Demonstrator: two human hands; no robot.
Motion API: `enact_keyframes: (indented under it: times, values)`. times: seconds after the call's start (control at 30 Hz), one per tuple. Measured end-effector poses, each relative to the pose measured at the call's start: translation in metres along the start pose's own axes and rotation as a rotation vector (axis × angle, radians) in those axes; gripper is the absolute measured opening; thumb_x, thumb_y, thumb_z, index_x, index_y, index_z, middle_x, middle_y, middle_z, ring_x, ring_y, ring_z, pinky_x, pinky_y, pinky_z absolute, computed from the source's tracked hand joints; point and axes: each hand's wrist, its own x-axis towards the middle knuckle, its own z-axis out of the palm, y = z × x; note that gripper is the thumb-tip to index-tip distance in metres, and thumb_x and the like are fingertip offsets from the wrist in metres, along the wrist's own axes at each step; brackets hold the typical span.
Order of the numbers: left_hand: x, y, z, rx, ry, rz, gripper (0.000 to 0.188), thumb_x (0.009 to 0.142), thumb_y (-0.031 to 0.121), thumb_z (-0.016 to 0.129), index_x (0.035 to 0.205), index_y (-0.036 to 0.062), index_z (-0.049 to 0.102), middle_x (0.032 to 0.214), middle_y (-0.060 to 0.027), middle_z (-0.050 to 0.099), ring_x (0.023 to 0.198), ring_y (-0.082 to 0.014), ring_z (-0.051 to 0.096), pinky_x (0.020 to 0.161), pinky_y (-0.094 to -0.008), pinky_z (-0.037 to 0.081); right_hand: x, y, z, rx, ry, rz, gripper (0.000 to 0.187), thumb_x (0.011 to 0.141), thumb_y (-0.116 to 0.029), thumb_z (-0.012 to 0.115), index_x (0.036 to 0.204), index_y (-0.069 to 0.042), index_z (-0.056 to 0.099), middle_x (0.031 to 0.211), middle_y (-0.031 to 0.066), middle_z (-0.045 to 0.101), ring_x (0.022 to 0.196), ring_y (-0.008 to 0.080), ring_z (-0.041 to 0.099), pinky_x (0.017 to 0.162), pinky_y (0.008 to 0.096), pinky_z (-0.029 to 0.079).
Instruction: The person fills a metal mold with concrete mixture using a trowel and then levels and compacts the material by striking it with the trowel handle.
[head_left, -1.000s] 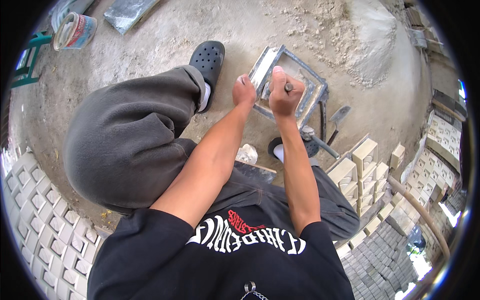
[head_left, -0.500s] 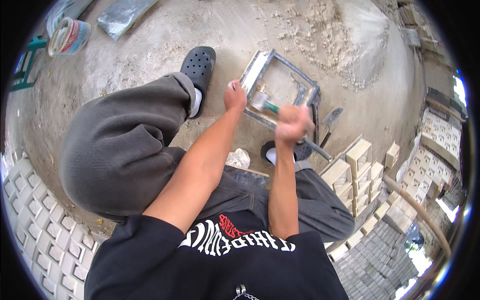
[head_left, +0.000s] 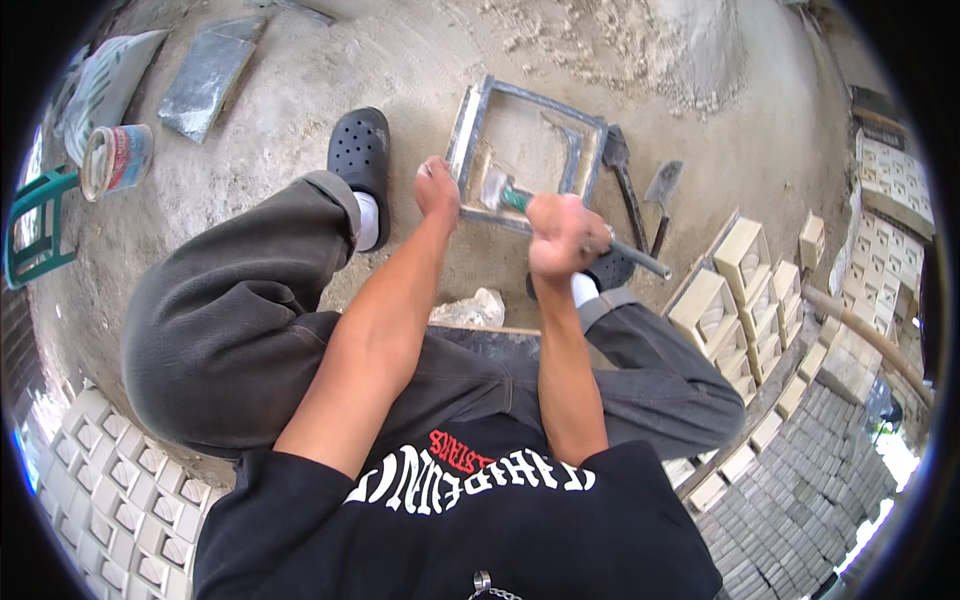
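One green-handled brush (head_left: 513, 198), or brush-like tool, in head view: right hand (head_left: 565, 235) wraps handle, grip closed firmly on it. Pale head tilts down at near-left corner of metal frame (head_left: 547, 99). Frame lies flat on dusty floor (head_left: 290, 95), ahead of person, presumably for firm backing. Left hand (head_left: 438, 190) curls at frame's left edge, likely bracing it; cannot tell whether fingers close round bar. Dark trowel (head_left: 617, 150) and smaller trowel (head_left: 664, 183) lie right of frame, probably for easy reach.
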Motion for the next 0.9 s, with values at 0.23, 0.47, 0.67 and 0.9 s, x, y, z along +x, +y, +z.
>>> enact_keyframes:
  times: [0.23,0.47,0.67,0.9]
  values:
    - [0.012,-0.003,0.000,-0.063,-0.022,0.008,0.039,0.103,0.031,0.042,0.106,-0.0019,0.064,0.092,-0.0068,0.069,0.082,-0.0140,0.059,0.079,-0.0298,0.046,0.006,0.015,0.000,0.030,0.077,0.079,0.044,0.097,-0.005,0.044,0.054,-0.001,0.034,0.048,0.0027,0.037,0.044,0.0099,0.031,0.043,0.0299,0.025]
    - [0.012,-0.012,0.000,-0.143,-0.031,-0.027,0.043,0.100,0.034,0.043,0.110,-0.0033,0.063,0.097,-0.0109,0.070,0.092,-0.0206,0.063,0.087,-0.0342,0.046,0.011,0.008,0.002,-0.162,-0.012,0.081,0.044,0.095,-0.008,0.049,0.053,0.000,0.037,0.047,0.0017,0.039,0.043,0.0088,0.033,0.042,0.0304,0.024]
    - [0.013,0.000,0.004,-0.066,-0.066,-0.007,0.041,0.099,0.033,0.043,0.106,-0.0017,0.065,0.097,-0.0104,0.071,0.091,-0.0207,0.063,0.086,-0.0343,0.046,0.005,0.020,-0.001,-0.198,0.036,0.024,0.046,0.097,-0.006,0.044,0.054,-0.004,0.030,0.048,0.0017,0.035,0.043,0.0094,0.027,0.043,0.0303,0.022]
    - [0.010,-0.004,0.003,-0.108,-0.025,-0.022,0.041,0.099,0.033,0.043,0.103,-0.0021,0.065,0.097,-0.0108,0.071,0.089,-0.0212,0.064,0.083,-0.0343,0.047,0.004,0.028,0.001,-0.299,-0.027,0.001,0.043,0.094,-0.007,0.050,0.054,0.001,0.036,0.048,0.0014,0.037,0.044,0.0090,0.030,0.042,0.0318,0.021]
